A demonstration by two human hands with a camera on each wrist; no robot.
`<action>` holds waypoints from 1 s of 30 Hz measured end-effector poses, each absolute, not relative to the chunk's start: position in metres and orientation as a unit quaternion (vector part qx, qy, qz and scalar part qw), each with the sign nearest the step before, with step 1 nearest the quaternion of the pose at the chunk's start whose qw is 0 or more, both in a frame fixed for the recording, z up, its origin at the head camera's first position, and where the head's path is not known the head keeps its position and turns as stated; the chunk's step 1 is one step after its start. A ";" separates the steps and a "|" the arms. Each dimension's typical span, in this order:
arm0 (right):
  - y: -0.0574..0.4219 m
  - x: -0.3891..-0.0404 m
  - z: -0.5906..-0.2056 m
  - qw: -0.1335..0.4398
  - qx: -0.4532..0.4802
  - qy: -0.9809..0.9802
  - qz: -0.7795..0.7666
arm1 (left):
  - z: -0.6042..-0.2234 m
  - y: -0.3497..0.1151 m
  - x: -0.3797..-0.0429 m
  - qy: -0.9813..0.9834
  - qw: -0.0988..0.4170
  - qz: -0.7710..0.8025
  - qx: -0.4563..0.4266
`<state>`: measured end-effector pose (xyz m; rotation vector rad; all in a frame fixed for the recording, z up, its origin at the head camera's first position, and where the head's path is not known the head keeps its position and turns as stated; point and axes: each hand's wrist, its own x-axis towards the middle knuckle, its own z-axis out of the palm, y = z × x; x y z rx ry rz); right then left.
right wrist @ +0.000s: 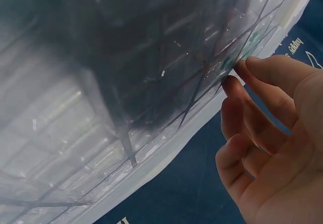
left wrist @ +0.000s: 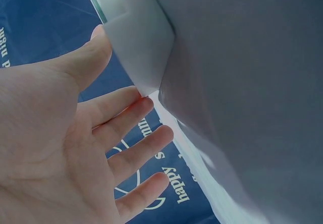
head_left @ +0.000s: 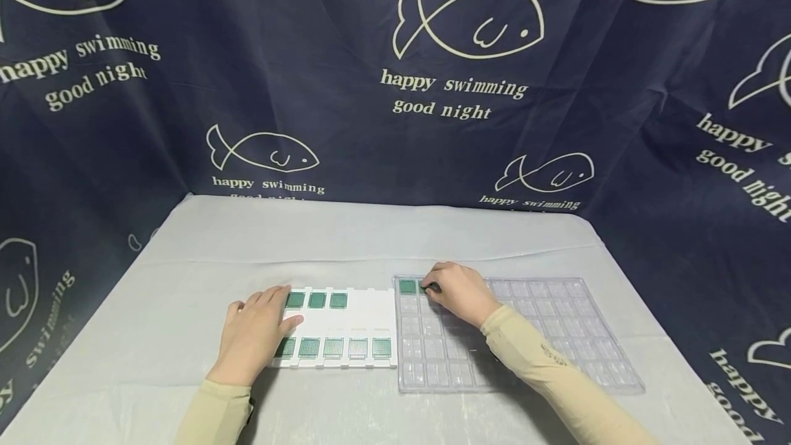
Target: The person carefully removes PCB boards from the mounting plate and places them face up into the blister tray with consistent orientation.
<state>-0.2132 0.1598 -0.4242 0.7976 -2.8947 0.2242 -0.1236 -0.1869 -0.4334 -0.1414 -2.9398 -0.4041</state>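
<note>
A white rack (head_left: 371, 314) carries two rows of small green square circuit boards (head_left: 334, 347). My left hand (head_left: 255, 328) rests over its left end, fingers extended toward the far edge and thumb lying across the top. In the left wrist view the thumb and index fingertip touch the white end piece (left wrist: 141, 47). My right hand (head_left: 460, 292) pinches a small green board (head_left: 423, 288) at the far-row compartment second from the left of a clear plastic tray (head_left: 410, 383). One green board (head_left: 407, 286) sits in that tray's far left corner compartment.
The clear tray, divided into many small compartments, lies against the rack's right end. Both are on a table with a pale cloth (head_left: 346, 232). Dark blue fabric (head_left: 346, 67) with fish drawings hangs behind and at both sides.
</note>
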 end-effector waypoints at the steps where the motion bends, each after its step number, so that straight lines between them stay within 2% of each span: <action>1: 0.160 -0.213 -0.424 0.066 0.264 -0.959 0.074 | -0.433 -0.187 -0.124 -0.986 0.084 -0.136 -0.047; 14: 0.152 -0.214 -0.422 0.100 0.273 -0.953 0.081 | -0.432 -0.187 -0.125 -0.987 0.075 -0.136 -0.041; 30: 0.125 -0.208 -0.416 0.104 0.299 -0.946 0.075 | -0.432 -0.186 -0.124 -0.987 0.075 -0.138 -0.039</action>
